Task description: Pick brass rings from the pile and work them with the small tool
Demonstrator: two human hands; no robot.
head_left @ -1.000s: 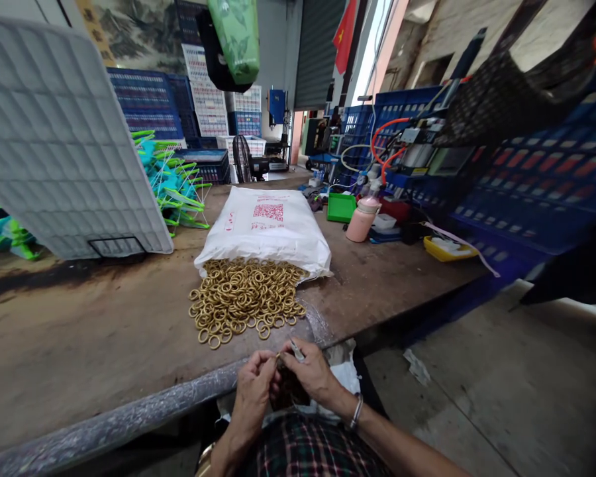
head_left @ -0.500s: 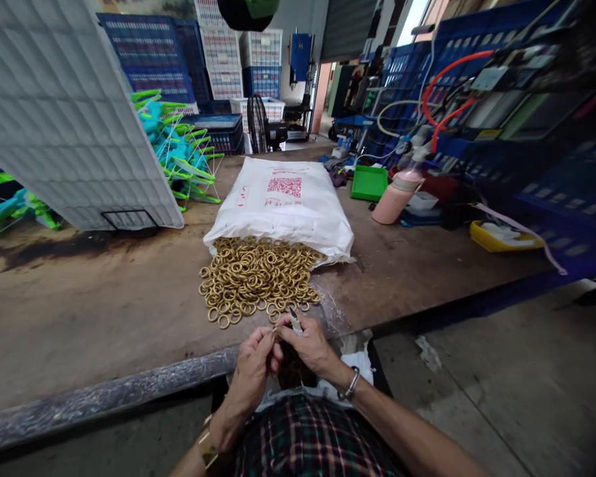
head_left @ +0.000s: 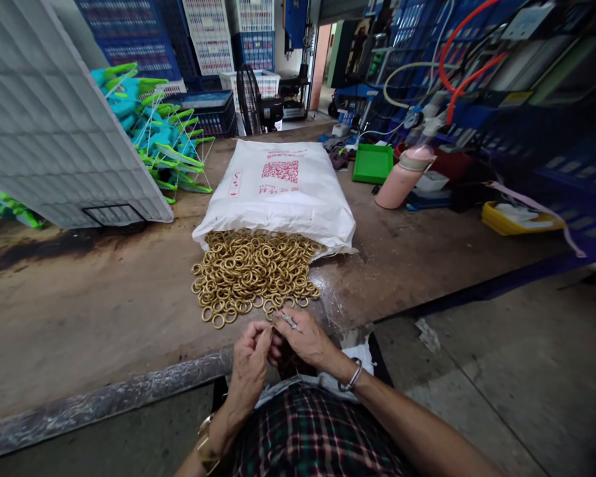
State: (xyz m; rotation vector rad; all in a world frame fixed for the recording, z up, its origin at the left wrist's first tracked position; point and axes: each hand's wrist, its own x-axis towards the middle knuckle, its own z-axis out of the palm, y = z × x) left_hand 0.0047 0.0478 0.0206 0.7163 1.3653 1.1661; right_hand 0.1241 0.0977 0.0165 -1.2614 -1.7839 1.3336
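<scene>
Just in front of the loose pile of gold-coloured rings (head_left: 251,271), my two hands meet fingertip to fingertip near the table's front edge. My left hand (head_left: 252,358) is closed in a pinch around a small gold-coloured ring, mostly hidden by the fingers. In the closed fingers of my right hand (head_left: 308,339) lies a small, narrow, knife-like tool (head_left: 288,319), pale grey, its tip close to the left fingertips. Behind the pile, a white woven sack (head_left: 278,192) with red print lies on its side, rings spilling from its mouth.
A grey ribbed panel (head_left: 64,132) leans at left, with turquoise and green plastic pieces (head_left: 159,142) behind it. At right are a green tray (head_left: 372,163), a pink bottle (head_left: 402,179) and a yellow tray (head_left: 519,220). A black fan (head_left: 248,99) stands behind the table.
The camera view has tilted down slightly. My right hand has turned the tool to lie flatter, pointing more to the left. Both hands stay together, and the ring pile looks unchanged.
</scene>
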